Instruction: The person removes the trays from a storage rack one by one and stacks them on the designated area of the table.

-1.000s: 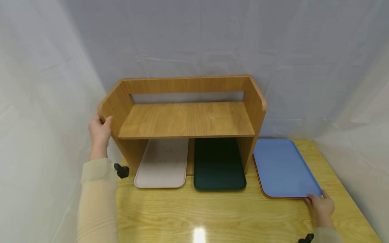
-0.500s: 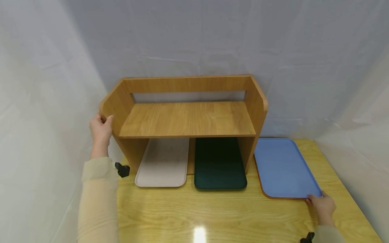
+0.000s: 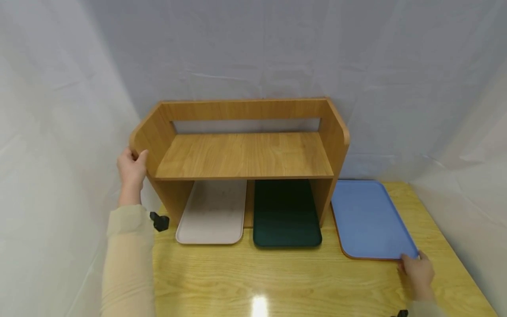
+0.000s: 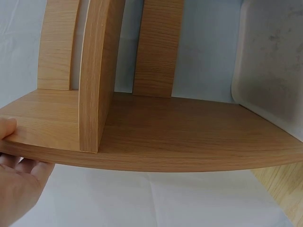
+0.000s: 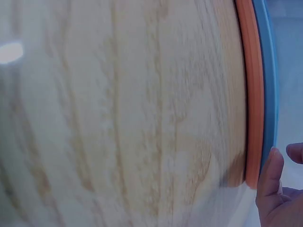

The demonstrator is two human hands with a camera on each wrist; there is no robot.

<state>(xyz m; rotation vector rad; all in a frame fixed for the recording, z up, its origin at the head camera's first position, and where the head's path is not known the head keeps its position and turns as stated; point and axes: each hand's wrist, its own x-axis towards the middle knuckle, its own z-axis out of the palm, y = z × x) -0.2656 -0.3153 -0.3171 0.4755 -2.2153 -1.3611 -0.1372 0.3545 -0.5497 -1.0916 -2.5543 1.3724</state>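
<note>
My left hand (image 3: 132,169) grips the front edge of the left side panel of a wooden desktop shelf (image 3: 241,154); in the left wrist view its thumb lies on the inner face and fingers (image 4: 28,168) are beneath. My right hand (image 3: 419,268) is at the near right corner of a blue tray (image 3: 372,220), holding that corner between thumb and fingers. An orange tray (image 5: 254,104) lies directly under the blue one, only its rim showing. Under the shelf, a beige tray (image 3: 215,215) lies on the left and a dark green tray (image 3: 287,220) on the right.
A yellowish wooden table (image 3: 222,277) carries everything. Pale sheeting (image 3: 245,48) hangs behind and at both sides. The blue and orange stack sits close to the shelf's right side panel. Both lower trays protrude past the shelf's front.
The right hand and the blue tray's near corner have shifted very slightly left. The left hand keeps its grip on the shelf panel, and the other trays look unmoved.
</note>
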